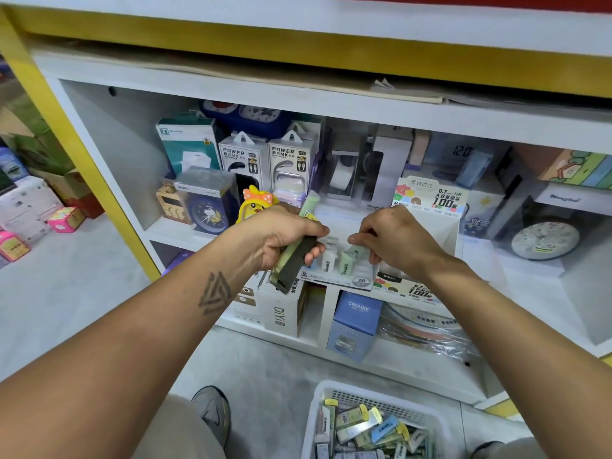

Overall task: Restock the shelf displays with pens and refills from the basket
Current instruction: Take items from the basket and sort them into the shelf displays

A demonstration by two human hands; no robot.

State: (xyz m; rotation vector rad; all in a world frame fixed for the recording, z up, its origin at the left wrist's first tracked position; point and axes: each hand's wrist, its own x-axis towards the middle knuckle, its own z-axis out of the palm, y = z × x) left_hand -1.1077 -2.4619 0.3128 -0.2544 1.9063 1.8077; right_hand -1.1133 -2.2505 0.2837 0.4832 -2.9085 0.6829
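Two hands, left and right, two "POWER BANK" boxes far on the shelf, three clocks, blue at left, another at right, digital far back, one basket near, holding more refill cases than can be counted.

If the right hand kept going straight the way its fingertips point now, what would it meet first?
The right hand points left and slightly down into the display box. It would likely meet the upright refill packs in the tray first, and beyond them the left hand gripping its stack of packs. Depth is uncertain.
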